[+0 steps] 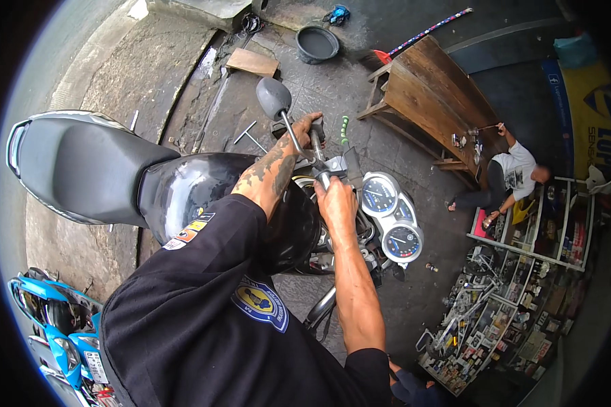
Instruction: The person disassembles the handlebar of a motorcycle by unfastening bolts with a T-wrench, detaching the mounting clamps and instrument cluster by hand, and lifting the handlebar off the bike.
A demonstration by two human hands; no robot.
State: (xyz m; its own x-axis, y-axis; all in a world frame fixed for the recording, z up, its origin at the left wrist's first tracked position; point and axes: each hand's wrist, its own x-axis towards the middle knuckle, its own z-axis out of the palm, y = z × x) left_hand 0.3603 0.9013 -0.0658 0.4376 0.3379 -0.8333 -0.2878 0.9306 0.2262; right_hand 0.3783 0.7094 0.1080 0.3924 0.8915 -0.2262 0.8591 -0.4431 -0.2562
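Head view. One black motorcycle stands on the grey paved ground, its seat toward the picture's left and its handlebar near the middle. Left hand: tattooed forearm reaches over the fuel tank, fingers wrapped closed around the far handlebar grip, just below the stalk of one round grey mirror. Right hand: fingers closed on the handlebar near its middle, just beside the gauges. Gauges counted: two round dials in one silver instrument cluster, plus a smaller dial between them, its detail too small to read. One green-handled tool lies on the ground just past the left hand.

On the ground beyond the motorcycle: one T-shaped wrench, one flat wooden board, one round dark basin. One wooden bench stands toward the upper right; one broom with a striped handle lies behind it. One person in a white shirt sits at the bench's far end, one hand raised to it. Display racks of small parts fill the right edge. One blue motorcycle is partly seen at the lower left corner.
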